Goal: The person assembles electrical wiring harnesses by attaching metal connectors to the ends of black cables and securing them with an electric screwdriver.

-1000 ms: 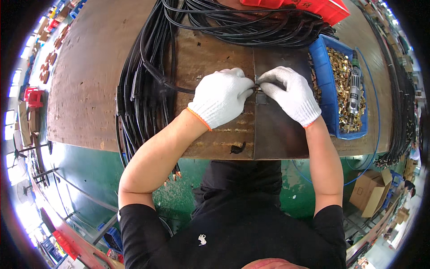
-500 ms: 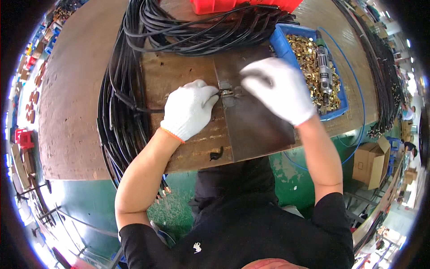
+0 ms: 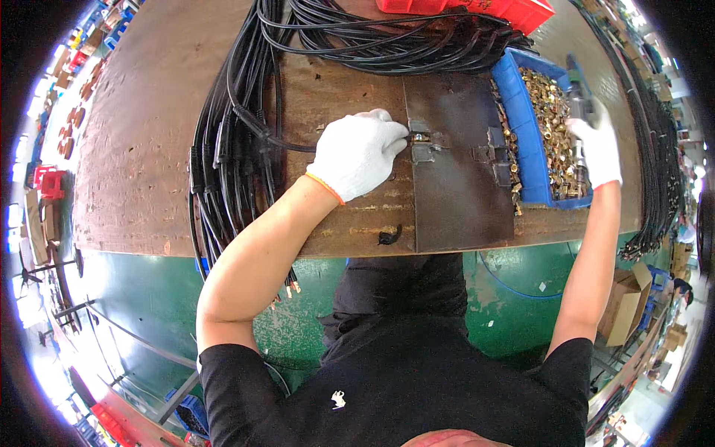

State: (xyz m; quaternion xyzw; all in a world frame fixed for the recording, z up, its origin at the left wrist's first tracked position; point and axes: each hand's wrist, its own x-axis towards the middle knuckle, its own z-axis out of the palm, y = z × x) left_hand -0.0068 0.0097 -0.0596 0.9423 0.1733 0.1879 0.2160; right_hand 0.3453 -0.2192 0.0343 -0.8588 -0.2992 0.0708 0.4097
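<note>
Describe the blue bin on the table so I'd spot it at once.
Find the big brown table and go to its right side. There, the right hand is over the right side of the blue bin. Unlike the red bin farther back, it holds many gold-coloured parts.

One fisheye view, worn on the wearer's head — the left of a side-by-side pair — faces steeply down over the black shirt (image 3: 462,372), nearest along the lower edge. It covers left hand (image 3: 356,155) and right hand (image 3: 602,153) above centre; the workbench (image 3: 149,149) bends across the upper half.
</note>
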